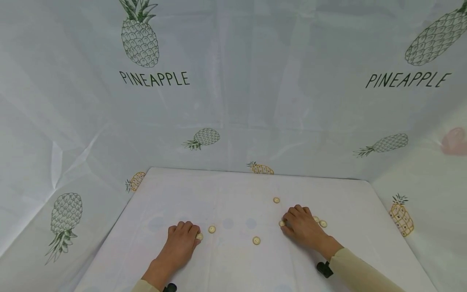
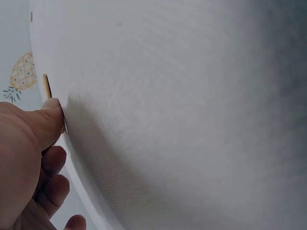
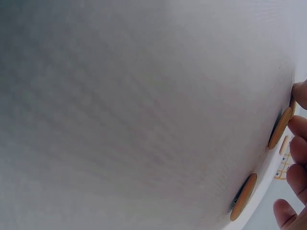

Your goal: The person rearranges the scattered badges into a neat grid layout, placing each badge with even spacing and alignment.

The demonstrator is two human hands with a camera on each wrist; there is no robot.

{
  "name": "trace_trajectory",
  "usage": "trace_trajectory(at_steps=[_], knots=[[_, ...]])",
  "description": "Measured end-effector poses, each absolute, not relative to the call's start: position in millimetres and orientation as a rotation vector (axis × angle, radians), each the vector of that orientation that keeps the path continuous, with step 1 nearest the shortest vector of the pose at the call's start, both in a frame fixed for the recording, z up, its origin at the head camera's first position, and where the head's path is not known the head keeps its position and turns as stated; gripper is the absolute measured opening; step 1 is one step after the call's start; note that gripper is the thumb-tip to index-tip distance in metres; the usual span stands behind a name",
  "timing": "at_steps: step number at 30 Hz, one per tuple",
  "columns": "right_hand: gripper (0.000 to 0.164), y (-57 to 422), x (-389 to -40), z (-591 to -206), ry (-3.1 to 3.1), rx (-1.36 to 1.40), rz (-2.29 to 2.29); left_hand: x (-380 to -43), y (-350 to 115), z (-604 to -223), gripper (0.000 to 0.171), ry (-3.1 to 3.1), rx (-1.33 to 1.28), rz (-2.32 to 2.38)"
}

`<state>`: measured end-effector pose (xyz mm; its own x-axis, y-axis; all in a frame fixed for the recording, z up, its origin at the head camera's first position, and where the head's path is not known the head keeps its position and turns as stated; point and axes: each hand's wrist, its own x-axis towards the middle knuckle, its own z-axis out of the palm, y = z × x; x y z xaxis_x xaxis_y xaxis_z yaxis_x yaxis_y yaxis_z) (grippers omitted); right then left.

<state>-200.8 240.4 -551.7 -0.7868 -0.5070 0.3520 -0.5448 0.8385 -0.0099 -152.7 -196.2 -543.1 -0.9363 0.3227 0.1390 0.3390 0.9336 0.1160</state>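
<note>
Small pale wooden discs, round like buttons, lie on a white-covered table (image 1: 233,267). My left hand (image 1: 181,245) pinches one wooden disc (image 1: 199,236) at the tabletop, and the thumb (image 2: 48,120) covers most of it in the left wrist view. Just beyond it lies another disc (image 1: 212,229). On the right side, my right hand (image 1: 304,228) holds a disc (image 1: 281,223) between thumb and forefinger, low over the cloth. Two discs, one (image 1: 315,219) partly behind the hand and one (image 1: 323,223) beside it, lie by its outer side.
One loose disc (image 1: 256,240) lies between the hands, and another (image 1: 276,200) sits farther back. White cloth printed with pineapples (image 1: 206,136) hangs behind the table and along both sides. Dark wrist cameras (image 1: 324,269) sit below the hands.
</note>
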Motion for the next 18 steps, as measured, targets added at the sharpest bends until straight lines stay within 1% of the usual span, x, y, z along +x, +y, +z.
trace_trajectory(at_steps=[7,18], knots=[[0.022,240.6,-202.1,-550.4,-2.702,0.792,0.168,-153.2,-196.2,-542.6,0.023,-2.941,-0.544,-0.185],[0.018,236.8,-211.2,-544.0,-2.601,0.849,0.09,-153.2,-195.4,-546.0,0.023,-2.939,-0.546,-0.127]])
